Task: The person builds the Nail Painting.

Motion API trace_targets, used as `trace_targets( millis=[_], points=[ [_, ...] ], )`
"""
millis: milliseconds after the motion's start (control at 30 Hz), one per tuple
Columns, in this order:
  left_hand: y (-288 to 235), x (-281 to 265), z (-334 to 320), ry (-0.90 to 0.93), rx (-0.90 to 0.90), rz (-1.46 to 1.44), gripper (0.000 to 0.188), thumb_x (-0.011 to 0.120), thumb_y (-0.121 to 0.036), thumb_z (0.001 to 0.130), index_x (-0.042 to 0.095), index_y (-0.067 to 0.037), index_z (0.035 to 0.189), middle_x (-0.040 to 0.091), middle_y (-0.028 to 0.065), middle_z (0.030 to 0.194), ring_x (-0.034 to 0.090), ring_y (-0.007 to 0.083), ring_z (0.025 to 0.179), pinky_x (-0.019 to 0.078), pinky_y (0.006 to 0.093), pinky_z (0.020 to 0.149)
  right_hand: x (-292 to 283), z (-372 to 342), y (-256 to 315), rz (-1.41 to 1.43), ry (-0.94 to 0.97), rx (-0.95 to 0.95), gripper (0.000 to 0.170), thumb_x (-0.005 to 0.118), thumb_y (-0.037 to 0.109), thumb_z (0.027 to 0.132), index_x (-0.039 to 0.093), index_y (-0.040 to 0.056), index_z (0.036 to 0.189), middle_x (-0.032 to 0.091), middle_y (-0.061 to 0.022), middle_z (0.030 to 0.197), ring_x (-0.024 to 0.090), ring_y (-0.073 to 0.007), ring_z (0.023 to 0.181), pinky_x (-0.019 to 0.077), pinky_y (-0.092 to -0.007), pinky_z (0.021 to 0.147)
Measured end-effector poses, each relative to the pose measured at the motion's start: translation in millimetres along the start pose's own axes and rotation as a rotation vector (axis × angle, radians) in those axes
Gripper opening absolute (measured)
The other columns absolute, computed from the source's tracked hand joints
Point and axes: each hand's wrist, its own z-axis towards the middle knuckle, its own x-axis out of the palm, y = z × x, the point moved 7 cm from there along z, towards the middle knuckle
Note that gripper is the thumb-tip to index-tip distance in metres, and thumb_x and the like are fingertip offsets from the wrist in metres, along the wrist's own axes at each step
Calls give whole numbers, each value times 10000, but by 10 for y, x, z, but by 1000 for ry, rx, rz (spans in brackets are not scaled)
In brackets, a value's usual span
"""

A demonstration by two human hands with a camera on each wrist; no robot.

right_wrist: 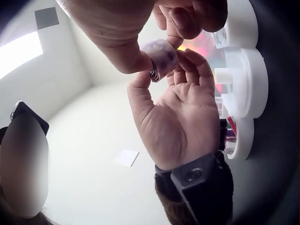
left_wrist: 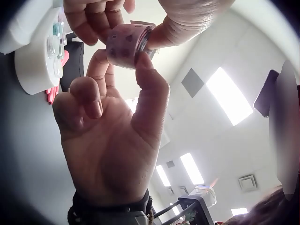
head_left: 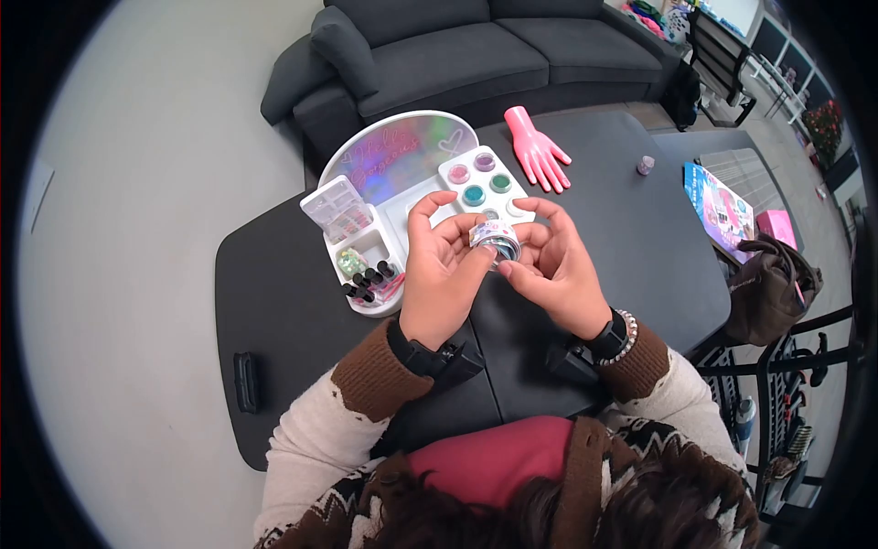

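Observation:
A small roll of printed tape (head_left: 494, 236), whitish with coloured marks outside and shiny inside, is up in front of the chest between both hands. My left hand (head_left: 442, 284) pinches it between thumb and fingers from the left. From the right, my right hand (head_left: 565, 279) grips the other side with thumb and forefinger, its remaining fingers curled loosely. In the left wrist view the roll (left_wrist: 126, 45) looks pinkish, both thumbs at its open end. The right wrist view shows the roll (right_wrist: 161, 58) tilted between the fingertips.
Behind the hands stands a white vanity tray (head_left: 393, 215) with glitter pots (head_left: 474, 195) and black-capped polish bottles (head_left: 364, 284). A pink model hand (head_left: 537, 151) lies beyond. A small jar (head_left: 646, 166) and a box (head_left: 721, 206) are at right; a black case (head_left: 246, 382) is at left.

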Motion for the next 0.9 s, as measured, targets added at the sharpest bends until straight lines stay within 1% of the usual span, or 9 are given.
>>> trace_targets(
  millis=[133, 267, 333, 367, 467, 533, 667, 800, 900],
  points=[
    [20, 48, -18, 19, 3, -56, 766, 663, 85, 1020, 233, -41, 1641, 622, 187, 1369, 660, 214, 1270, 580, 360, 1085, -5, -2, -61, 103, 7, 18, 746, 803, -43, 972, 365, 31, 1572, 689, -61, 1236, 482, 3, 716, 411, -156, 633],
    [31, 2, 12, -20, -48, 21, 738, 729, 33, 1042, 291, -3, 1635, 637, 203, 1412, 670, 224, 1284, 561, 371, 1124, -212, 100, 64, 40, 86, -35, 697, 845, -16, 960, 454, 48, 1533, 667, -43, 1223, 544, -13, 823, 483, -193, 737],
    [-10, -18, 42, -41, -48, 13, 745, 758, 28, 1031, 310, 3, 1626, 649, 211, 1406, 684, 231, 1292, 572, 368, 1113, -643, 193, 223, -233, 91, -35, 634, 849, 120, 999, 544, 66, 1552, 669, -59, 1245, 650, -90, 955, 560, -279, 857],
    [-17, -6, 53, -31, -53, 8, 745, 758, 28, 1031, 310, 3, 1626, 649, 211, 1406, 684, 231, 1292, 572, 368, 1113, -1014, 276, 268, -232, -45, -124, 605, 837, 175, 1015, 572, 58, 1545, 687, -72, 1249, 678, -108, 996, 573, -292, 867],
    [-59, -18, 28, -34, -44, 76, 749, 780, 31, 1015, 333, 3, 1616, 676, 209, 1370, 696, 233, 1288, 585, 362, 1094, -2092, 366, 672, -1026, -648, -200, 468, 882, 327, 945, 767, 108, 1343, 715, -120, 1370, 721, -269, 1214, 605, -411, 988],
    [-58, 2, 18, -27, -64, 93, 722, 809, 24, 998, 390, 3, 1585, 694, 205, 1347, 723, 214, 1236, 603, 340, 1058, -2637, 436, 633, -1312, -700, -185, 482, 858, 219, 901, 764, 122, 1364, 698, -180, 1455, 655, -409, 1346, 524, -477, 1169],
    [14, -28, 8, -8, -107, 152, 624, 834, 2, 987, 490, 8, 1508, 728, 182, 1303, 749, 186, 1162, 615, 316, 1014, -2967, 690, 404, -1478, -388, -154, 411, 790, 64, 903, 795, 130, 1308, 736, -169, 1399, 637, -394, 1367, 493, -464, 1206],
    [308, 48, -123, 181, -430, 332, 458, 857, -56, 985, 613, -13, 1371, 776, 137, 1238, 776, 164, 1098, 620, 293, 964, -2920, 685, 409, -1388, -495, -4, 342, 757, 0, 914, 830, 116, 1228, 777, -167, 1294, 713, -399, 1211, 569, -464, 1104],
    [415, 43, -169, 253, -444, 594, 363, 870, -103, 986, 656, 2, 1260, 793, 133, 1182, 793, 160, 1046, 630, 287, 917, -2300, 560, 597, -1145, -471, -74, 256, 800, 41, 959, 817, 55, 1214, 814, -114, 1186, 780, -262, 1075, 621, -370, 989]
  ],
)
